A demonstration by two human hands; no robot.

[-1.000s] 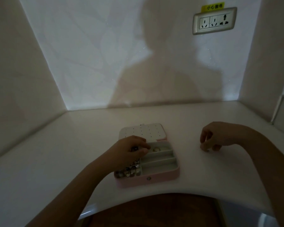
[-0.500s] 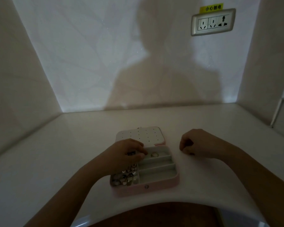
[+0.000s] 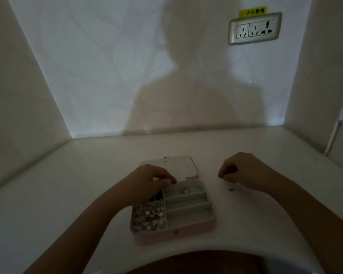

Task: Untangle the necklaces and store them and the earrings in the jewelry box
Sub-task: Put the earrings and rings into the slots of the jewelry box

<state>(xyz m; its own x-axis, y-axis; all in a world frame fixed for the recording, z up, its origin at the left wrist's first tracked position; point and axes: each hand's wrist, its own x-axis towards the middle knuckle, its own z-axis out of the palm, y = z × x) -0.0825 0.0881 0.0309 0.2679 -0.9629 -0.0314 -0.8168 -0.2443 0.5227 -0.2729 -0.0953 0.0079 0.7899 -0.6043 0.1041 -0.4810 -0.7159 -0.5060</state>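
The pink jewelry box (image 3: 194, 229) lies open near the table's front edge, its white perforated lid (image 3: 178, 165) flat behind it. Its left compartment holds several shiny earrings (image 3: 149, 216), and a gold ring (image 3: 185, 191) sits in the back right slot. My left hand (image 3: 149, 180) hovers over the box's back left corner with thumb and fingertips pressed together; what they hold is hidden. My right hand (image 3: 244, 171) is curled to the right of the box and seems to pinch a thin necklace, whose small dark end (image 3: 231, 189) touches the table below it.
The white table (image 3: 87, 194) sits in a dim alcove with walls at the left, back and right. A wall socket (image 3: 254, 28) is high on the back wall. The table's front edge curves in over a brown floor (image 3: 196, 262).
My right hand has moved left toward the box and closed into a curl; a small dark piece now shows beneath it. My left hand has stayed over the box's back left corner.
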